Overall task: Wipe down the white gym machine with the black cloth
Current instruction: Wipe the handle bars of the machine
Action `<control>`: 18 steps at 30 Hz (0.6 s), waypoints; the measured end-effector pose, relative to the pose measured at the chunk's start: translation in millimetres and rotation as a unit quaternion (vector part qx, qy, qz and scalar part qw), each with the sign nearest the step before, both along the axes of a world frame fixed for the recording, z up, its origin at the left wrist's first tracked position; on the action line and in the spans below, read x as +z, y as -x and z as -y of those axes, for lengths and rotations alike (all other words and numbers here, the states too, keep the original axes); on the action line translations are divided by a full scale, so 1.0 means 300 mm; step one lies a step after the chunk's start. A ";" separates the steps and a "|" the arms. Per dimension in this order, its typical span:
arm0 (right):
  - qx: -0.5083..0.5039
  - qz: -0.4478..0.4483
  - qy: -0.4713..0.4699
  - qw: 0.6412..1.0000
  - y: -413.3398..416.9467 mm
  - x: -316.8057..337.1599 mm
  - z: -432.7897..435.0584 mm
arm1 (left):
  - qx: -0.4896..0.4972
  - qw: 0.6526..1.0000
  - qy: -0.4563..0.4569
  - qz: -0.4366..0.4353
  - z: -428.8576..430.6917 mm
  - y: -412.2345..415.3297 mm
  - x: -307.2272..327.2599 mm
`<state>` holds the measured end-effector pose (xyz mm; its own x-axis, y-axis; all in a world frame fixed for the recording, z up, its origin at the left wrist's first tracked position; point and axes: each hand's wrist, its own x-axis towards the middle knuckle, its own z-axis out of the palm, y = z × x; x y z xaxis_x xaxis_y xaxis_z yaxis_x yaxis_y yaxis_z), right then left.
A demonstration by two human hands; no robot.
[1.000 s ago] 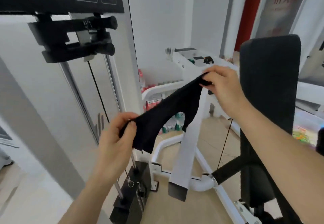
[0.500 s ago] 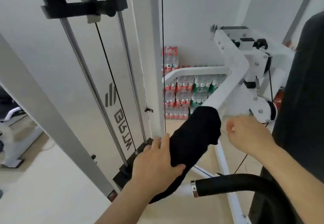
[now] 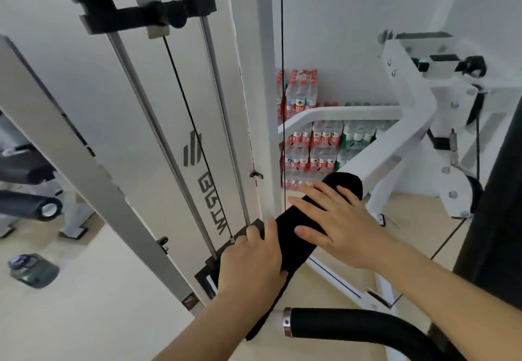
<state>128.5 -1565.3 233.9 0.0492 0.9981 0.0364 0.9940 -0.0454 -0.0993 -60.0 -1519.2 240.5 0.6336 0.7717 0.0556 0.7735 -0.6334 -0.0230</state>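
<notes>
The black cloth [image 3: 293, 243] is draped over a slanted white bar [image 3: 375, 154] of the white gym machine, covering its lower stretch, with a loose end hanging down. My left hand [image 3: 251, 264] grips the lower part of the cloth around the bar, thumb on top. My right hand [image 3: 336, 225] lies flat on the upper part of the cloth with its fingers straight and spread. The bar rises to the upper right toward a pulley bracket [image 3: 452, 123].
A black handle grip with a chrome end [image 3: 339, 325] juts out just below my hands. Left of them stand the weight-stack tower with guide rods [image 3: 169, 140] and a cable [image 3: 282, 78]. A black back pad [image 3: 497, 219] fills the right edge. Packs of water bottles [image 3: 313, 148] sit behind. A jug [image 3: 31, 271] lies on the floor.
A second ago both hands held the cloth stretched in the air. It now wraps the bar; my right hand, a loose fist off the cloth, has opened and come down flat on it.
</notes>
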 end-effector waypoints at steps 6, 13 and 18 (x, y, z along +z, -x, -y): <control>-0.156 -0.030 -0.026 0.987 -0.185 -0.018 -0.059 | -0.041 0.999 0.026 0.017 -0.052 -0.239 0.003; -0.221 -0.043 0.058 0.973 -0.122 0.042 -0.084 | -0.043 0.998 0.019 0.051 -0.050 -0.188 -0.005; -0.131 -0.043 0.115 0.984 0.182 0.077 0.013 | -0.015 0.997 -0.020 0.069 0.008 0.092 -0.032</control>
<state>73.9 -1569.0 257.1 0.2996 0.9318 -0.2049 0.9332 -0.3309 -0.1403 -87.7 -1521.5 230.9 0.6410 0.7473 0.1749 0.7512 -0.6576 0.0565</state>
